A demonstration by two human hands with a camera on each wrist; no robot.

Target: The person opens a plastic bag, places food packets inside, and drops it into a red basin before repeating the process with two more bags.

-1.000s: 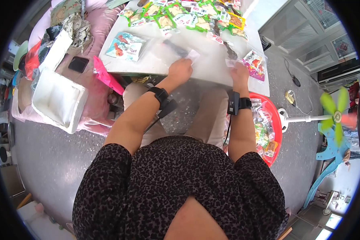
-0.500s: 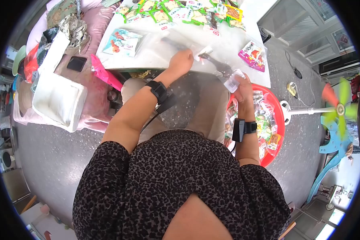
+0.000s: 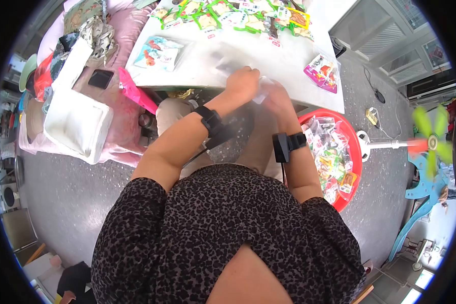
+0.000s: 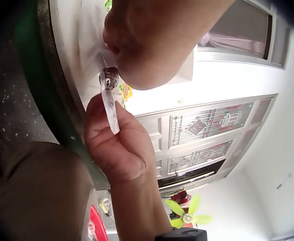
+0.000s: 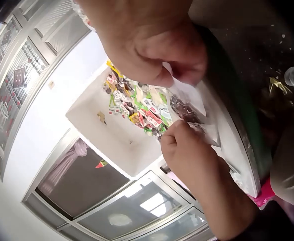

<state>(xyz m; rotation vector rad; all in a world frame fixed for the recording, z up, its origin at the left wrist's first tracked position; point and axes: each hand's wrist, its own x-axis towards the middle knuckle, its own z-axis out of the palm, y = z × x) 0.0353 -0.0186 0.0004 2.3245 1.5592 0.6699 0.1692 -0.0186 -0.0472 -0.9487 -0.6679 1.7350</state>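
we hold one small, flat, clear plastic pouch with dark brown contents [image 5: 183,106] between our two hands, at the near edge of the white-topped table [image 3: 289,61]; we cannot tell whether it touches the tabletop. our left hand [image 3: 244,83] has its fingers curled in and pinches one edge of the pouch. our right hand [image 4: 118,143] is clamped on the opposite side, its thumb and fingers together on the plastic; from the head this hand is blurred, but the left wrist view shows the pinch. the two hands are close to each other, with the pouch stretched across the gap.

on the left of the table we have a flat light-blue and white packet printed in red [image 3: 159,53], and on the right a pink-purple and white packet [image 3: 321,72], both well apart from our hands. along the far side lies a spread of green and white plastic packets [image 3: 207,20], and the right wrist view shows a white open box [image 5: 112,143] beyond them.

on the near right, below the table, a round red plastic tub [image 3: 357,147] holds many more packets. to the left, a white rectangular foam box [image 3: 76,124] rests on pink cloth [image 3: 124,134], near a dark flat rectangular object [image 3: 100,77]. a fan with green blades and one red one [image 3: 432,142] is at the far right of our hands.
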